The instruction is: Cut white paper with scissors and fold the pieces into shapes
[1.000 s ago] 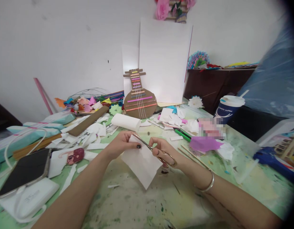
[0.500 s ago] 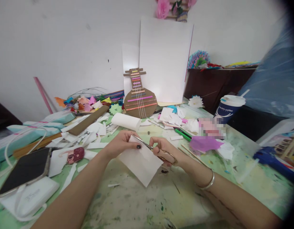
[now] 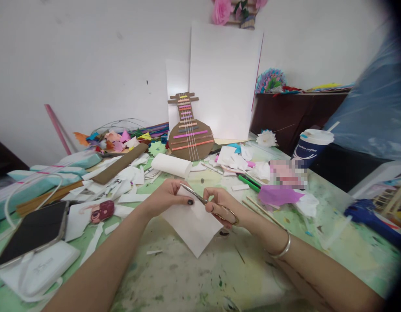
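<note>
My left hand (image 3: 167,197) pinches a sheet of white paper (image 3: 197,229) near its upper left, thumb on top. The sheet hangs tilted above the table with one corner pointing toward me. In my right hand (image 3: 220,203) is a pair of gold-handled scissors (image 3: 194,193), fingers in the loops. Their blades point up and left along the paper's upper edge, with the tips close to my left fingers. Just behind my hands lies a roll of white paper (image 3: 171,165).
A cardboard lute (image 3: 191,141) leans against white boards (image 3: 224,82) at the back. Paper scraps (image 3: 128,177) and a phone (image 3: 34,234) on a white power bank (image 3: 44,268) lie left. Right are a purple paper piece (image 3: 280,197), wooden sticks (image 3: 262,212) and a coffee cup (image 3: 312,147).
My hands stay almost in place, with small shifts of the scissors and the paper. The blades look slightly more visible now, and the sheet's lower corner has moved slightly left.
</note>
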A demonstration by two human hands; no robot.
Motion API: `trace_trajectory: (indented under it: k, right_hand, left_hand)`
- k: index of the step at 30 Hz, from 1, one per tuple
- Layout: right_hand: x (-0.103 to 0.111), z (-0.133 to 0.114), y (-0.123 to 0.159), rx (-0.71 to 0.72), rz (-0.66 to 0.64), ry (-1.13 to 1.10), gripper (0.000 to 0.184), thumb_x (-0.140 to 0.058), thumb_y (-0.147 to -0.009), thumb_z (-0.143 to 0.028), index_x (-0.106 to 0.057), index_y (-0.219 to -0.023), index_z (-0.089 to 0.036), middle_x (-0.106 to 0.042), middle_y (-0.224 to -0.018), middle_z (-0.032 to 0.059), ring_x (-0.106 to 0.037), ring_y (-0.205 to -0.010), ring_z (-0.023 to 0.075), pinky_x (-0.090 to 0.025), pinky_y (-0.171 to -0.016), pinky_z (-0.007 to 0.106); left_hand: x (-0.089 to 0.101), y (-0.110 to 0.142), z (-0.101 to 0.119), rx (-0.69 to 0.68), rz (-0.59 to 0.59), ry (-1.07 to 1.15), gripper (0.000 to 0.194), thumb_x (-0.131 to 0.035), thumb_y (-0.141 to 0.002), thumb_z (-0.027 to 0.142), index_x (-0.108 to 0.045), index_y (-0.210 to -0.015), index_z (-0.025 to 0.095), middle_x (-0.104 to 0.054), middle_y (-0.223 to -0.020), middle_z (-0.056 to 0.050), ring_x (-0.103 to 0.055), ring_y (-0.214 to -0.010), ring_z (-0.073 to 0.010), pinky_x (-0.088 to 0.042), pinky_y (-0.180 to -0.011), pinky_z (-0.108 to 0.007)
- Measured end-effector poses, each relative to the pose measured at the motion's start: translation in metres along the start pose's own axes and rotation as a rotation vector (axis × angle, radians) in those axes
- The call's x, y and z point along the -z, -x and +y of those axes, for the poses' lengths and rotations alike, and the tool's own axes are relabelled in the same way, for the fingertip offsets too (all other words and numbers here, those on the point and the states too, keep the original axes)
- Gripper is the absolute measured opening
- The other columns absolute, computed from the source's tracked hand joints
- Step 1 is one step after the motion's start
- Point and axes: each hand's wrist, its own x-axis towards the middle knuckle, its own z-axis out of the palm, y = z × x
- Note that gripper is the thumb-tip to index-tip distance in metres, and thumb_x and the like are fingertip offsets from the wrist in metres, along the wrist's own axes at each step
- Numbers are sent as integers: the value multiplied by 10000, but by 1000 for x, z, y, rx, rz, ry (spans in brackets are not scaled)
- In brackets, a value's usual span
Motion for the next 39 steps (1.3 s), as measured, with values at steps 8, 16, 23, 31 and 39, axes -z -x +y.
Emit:
trace_trajectory:
  k: [8,16,23,31,39]
  right_hand:
    - [25,-7,-6,34,390,173,387,-444,-806,-575,-371,-930,-216,-420,-400,-109,-323,-240,83,-231,-267,179]
    - [62,2,-9,-56,716,1056,216,-515,-772,-161,-541,-984,-125,-625,-808,148,-594,-836,297,-411,-687,371]
    - [6,5,-10,199,315,844,536,-648,-712,-318,-441,-1187,-179,-602,-1103,92,-585,-909,196,-442,-755,295]
    - [16,16,-19,127,469,664,243,-451,-703,-80,-618,-862,-156,-665,-758,33,-611,-659,149,-447,-607,253]
    - [66,8,-17,13,826,771,343,-469,-673,-44,-625,-967,-130,-677,-869,112,-625,-802,238,-486,-751,399]
  left_hand:
    - [3,-4,0,47,171,50,303,-777,-607,307,-627,-810,140,-635,-664,-6,-592,-555,-132,-457,-492,-205]
    - [11,-10,-13,119,348,23,371,-709,-644,445,-622,-834,139,-631,-687,-26,-577,-556,-152,-419,-466,-211]
    - [4,-11,-12,78,286,43,381,-652,-684,449,-613,-926,158,-607,-630,0,-541,-495,-131,-392,-446,-204]
    - [2,-12,-16,111,199,-67,497,-740,-563,237,-583,-1032,187,-619,-709,6,-567,-582,-144,-425,-493,-214]
    - [11,-13,-20,61,270,-85,386,-734,-612,308,-623,-960,186,-607,-721,3,-597,-610,-152,-426,-495,-212]
